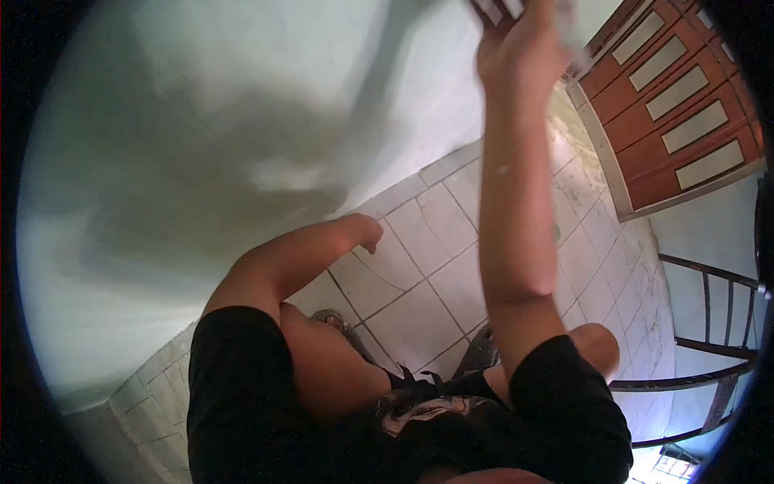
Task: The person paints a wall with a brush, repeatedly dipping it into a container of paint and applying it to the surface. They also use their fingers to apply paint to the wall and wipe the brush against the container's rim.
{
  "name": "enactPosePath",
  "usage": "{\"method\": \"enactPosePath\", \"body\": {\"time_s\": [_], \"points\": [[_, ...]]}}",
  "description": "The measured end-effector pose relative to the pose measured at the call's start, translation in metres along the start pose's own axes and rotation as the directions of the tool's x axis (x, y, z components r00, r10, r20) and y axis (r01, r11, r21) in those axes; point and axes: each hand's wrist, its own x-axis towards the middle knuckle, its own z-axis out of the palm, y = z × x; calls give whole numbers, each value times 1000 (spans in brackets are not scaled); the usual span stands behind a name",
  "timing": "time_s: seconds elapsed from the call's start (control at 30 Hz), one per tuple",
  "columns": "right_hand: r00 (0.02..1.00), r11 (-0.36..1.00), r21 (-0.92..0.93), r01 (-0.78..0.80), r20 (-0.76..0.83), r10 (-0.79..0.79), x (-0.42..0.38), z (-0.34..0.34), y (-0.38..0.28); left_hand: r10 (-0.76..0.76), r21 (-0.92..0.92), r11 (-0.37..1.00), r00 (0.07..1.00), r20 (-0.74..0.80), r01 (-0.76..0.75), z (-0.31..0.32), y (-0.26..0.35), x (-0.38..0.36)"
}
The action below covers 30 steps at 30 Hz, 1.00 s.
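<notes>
My right hand [520, 48] is raised at the top edge of the view, in front of the pale wall [242, 97]. Its fingers are partly cut off by the frame and seem bent round something. A blurred, pale greyish patch shows along the hand's outer side; what it is I cannot make out. Low beside the wall, my left hand [368, 233] hangs with its fingers curled downward, and nothing shows in it. Whether it touches the wall is not clear.
Underfoot are light floor tiles [411, 315], with my sandalled foot [330, 318] near the wall. A reddish-brown panelled door [677, 105] stands at the upper right. Below it is a dark metal frame with curved bars [685, 381]. A small green thing [556, 232] shows behind my right forearm.
</notes>
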Motion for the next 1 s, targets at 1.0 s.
{"method": "enactPosePath", "body": {"time_s": [1.0], "points": [[577, 730, -81, -678, -673, 462, -328, -263, 173, -126, -92, 985, 970, 206, 148, 38, -1, -47]]}}
